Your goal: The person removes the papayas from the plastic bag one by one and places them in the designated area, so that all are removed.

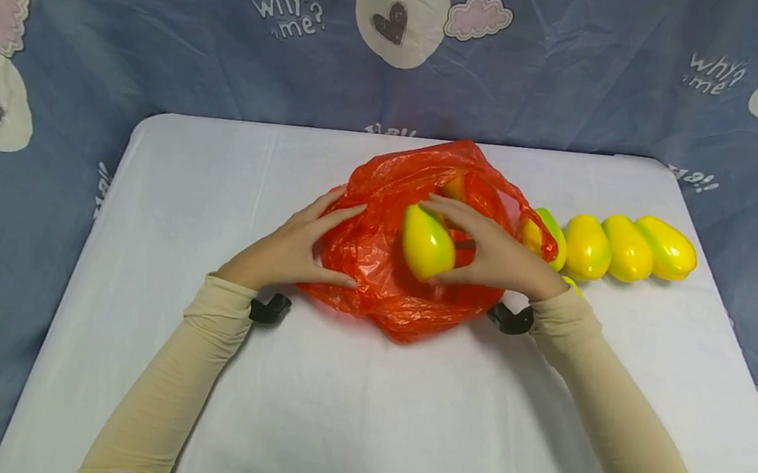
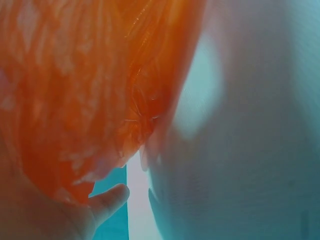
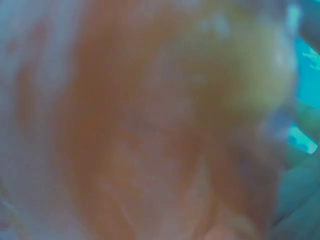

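Observation:
A crumpled red plastic bag [image 1: 375, 267] lies with its mouth spread at the middle of the white table. My right hand [image 1: 489, 253] grips a yellow mango [image 1: 429, 244] between thumb and fingers, over the bag's mouth. At the bag's left side, my left hand [image 1: 290, 246] rests against the plastic, fingers and thumb spread and fairly straight. In the left wrist view the thumb [image 2: 109, 202] sticks out beside the orange-looking bag [image 2: 75, 100]. The right wrist view is blurred, with a yellowish shape [image 3: 240, 65] behind plastic. Another yellow thing [image 1: 455, 187] shows inside the bag.
To the right of the bag, several yellow mangoes [image 1: 587, 248] stand in a row, the nearest partly behind the bag's edge. Another bit of yellow [image 1: 572, 284] peeks out by the right wrist. A blue printed cloth [image 1: 198, 36] hangs behind the white table [image 1: 365, 422].

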A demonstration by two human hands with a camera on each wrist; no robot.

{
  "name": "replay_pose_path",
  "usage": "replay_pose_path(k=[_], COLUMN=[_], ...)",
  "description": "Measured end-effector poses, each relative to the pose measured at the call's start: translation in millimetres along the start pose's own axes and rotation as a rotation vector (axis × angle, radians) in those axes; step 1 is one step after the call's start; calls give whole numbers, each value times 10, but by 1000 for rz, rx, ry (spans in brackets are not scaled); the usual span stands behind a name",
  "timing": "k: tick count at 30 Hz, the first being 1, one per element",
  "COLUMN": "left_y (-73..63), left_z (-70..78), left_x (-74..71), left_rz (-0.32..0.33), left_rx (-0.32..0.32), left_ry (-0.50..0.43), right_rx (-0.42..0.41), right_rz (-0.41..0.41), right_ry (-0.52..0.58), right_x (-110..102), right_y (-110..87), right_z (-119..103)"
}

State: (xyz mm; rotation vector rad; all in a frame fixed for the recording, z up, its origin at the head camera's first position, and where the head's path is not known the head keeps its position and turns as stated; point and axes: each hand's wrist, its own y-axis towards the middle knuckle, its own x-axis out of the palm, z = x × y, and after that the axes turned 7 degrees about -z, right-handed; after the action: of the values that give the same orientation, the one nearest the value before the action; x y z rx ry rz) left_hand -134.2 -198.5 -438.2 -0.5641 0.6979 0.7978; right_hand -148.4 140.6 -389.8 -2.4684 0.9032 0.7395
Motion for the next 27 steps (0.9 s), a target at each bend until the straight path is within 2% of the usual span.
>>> replay_pose_path(k=[10,19,27], left_y=[22,30,44], left_z=[8,-6,13], left_x=[-8,18,13], left_rz=[-5,5,6], left_rx=[2,15,16], left_ry=[2,7,2], right_rx=[-35,-43,-49], right_rz=[117,199,257], right_ry=[115,264,272], right_x=[-6,6,-50], right_y=[-166,-313,-419], right_z=[62,64,79])
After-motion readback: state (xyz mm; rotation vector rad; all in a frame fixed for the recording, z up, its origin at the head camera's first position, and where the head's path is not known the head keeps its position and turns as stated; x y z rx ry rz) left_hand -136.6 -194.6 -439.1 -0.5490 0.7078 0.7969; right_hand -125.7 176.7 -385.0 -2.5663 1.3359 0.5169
